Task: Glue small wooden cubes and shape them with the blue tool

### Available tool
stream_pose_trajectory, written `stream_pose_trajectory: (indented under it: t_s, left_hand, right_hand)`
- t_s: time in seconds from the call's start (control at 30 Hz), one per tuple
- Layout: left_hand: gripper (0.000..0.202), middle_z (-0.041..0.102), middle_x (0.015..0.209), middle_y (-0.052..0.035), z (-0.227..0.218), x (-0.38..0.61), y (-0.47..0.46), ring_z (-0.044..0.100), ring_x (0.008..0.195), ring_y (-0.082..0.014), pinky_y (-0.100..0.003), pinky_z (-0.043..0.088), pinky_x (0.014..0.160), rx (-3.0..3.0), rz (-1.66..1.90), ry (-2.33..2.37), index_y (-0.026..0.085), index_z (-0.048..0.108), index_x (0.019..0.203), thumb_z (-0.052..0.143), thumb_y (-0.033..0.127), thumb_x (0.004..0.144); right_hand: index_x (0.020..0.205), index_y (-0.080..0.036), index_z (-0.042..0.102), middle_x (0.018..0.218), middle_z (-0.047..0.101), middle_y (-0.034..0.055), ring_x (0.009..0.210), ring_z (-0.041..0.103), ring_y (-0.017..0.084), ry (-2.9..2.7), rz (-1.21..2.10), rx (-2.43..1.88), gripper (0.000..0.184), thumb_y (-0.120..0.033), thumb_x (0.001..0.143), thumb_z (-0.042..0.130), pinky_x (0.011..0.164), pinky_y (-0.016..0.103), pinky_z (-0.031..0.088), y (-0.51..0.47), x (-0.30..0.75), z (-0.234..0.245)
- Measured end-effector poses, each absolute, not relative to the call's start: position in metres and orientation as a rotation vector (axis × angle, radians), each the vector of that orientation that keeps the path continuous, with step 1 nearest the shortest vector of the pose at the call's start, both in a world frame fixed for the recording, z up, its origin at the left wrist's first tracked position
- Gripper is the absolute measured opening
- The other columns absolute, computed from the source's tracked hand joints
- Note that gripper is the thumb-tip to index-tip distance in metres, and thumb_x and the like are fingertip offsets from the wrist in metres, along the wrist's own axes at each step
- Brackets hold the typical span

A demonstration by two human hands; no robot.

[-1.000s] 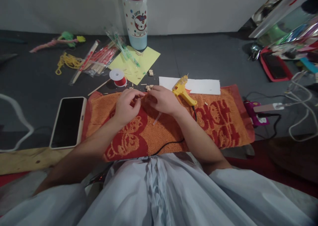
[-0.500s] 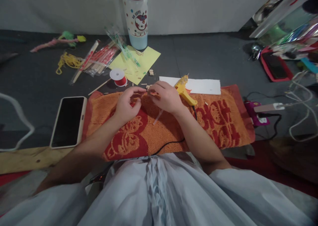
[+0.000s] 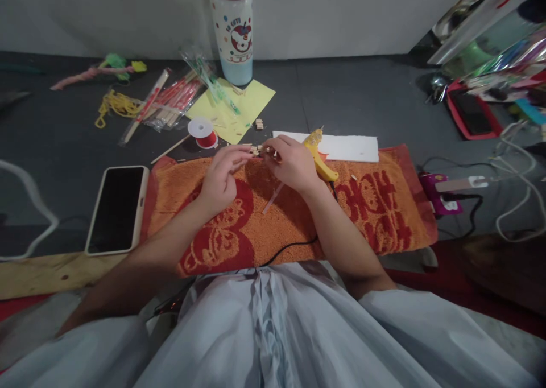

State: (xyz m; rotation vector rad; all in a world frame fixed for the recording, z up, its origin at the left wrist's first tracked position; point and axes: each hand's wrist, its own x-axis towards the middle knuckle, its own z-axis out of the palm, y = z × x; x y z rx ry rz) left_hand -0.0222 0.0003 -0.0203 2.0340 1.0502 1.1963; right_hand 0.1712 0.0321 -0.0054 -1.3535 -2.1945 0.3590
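Note:
My left hand [image 3: 220,178] is over the towel's upper edge, its fingers stretched towards a few small wooden pieces [image 3: 256,150]. Nothing shows in its grasp, and the fingertips are at the pieces or just touching them. On the other side of those pieces, my right hand [image 3: 294,163] has its thumb and fingers curled into a pinch. What they hold, if anything, is too small to make out. A yellow glue gun [image 3: 318,156] lies just right of my right hand, partly behind it. Below the hands a clear glue stick [image 3: 273,198] rests on the orange towel [image 3: 294,223].
Behind are a red ribbon spool [image 3: 206,135], yellow paper [image 3: 260,95], packaged chopsticks [image 3: 177,100] and a tall bottle [image 3: 236,35]. A white board [image 3: 354,148] lies behind the glue gun. A phone [image 3: 117,209] sits left; a purple plug adaptor [image 3: 443,194] with cables is right.
My hands have drawn slightly apart, the right one shifting a little to the right. The small wooden pieces between them show more now.

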Motion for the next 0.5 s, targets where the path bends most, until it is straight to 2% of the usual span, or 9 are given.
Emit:
stream_pose_trajectory:
  t_s: [0.17,0.23,0.37,0.5]
  left_hand:
    - [0.049,0.052,0.126,-0.0077,-0.018,-0.023,0.000,0.053,0.120,-0.0195,-0.039,0.060,0.087,2.013,1.195,1.218,0.023,0.055,0.111,0.037,0.000,0.071]
    - [0.053,0.053,0.126,-0.0066,-0.018,-0.025,0.001,0.054,0.119,-0.0194,-0.040,0.058,0.091,2.042,1.204,1.252,0.023,0.056,0.110,0.038,-0.002,0.067]
    - [0.056,0.058,0.120,-0.0045,-0.017,-0.026,0.003,0.054,0.118,-0.0201,-0.045,0.045,0.108,2.179,1.207,1.305,0.023,0.058,0.107,0.040,-0.004,0.062]
    - [0.051,0.059,0.120,-0.0049,-0.017,-0.025,0.003,0.054,0.118,-0.0219,-0.046,0.042,0.109,2.186,1.178,1.351,0.023,0.058,0.107,0.044,-0.002,0.065]
  right_hand:
    - [0.098,-0.020,0.061,0.091,0.063,0.0080,0.081,0.057,0.020,-2.081,0.349,-1.423,0.017,-0.025,0.091,0.046,0.070,0.032,0.042,0.037,0.179,-0.005]
    - [0.099,-0.019,0.061,0.091,0.063,0.0083,0.080,0.057,0.020,-2.073,0.347,-1.437,0.018,-0.025,0.091,0.046,0.070,0.032,0.042,0.038,0.179,-0.006]
    - [0.097,-0.019,0.064,0.091,0.063,0.0086,0.083,0.056,0.021,-2.118,0.330,-1.461,0.021,-0.020,0.090,0.045,0.071,0.033,0.042,0.039,0.178,-0.011]
    - [0.090,-0.018,0.068,0.088,0.061,0.0101,0.086,0.055,0.024,-2.217,0.353,-1.471,0.021,-0.017,0.086,0.048,0.072,0.036,0.041,0.041,0.178,-0.016]
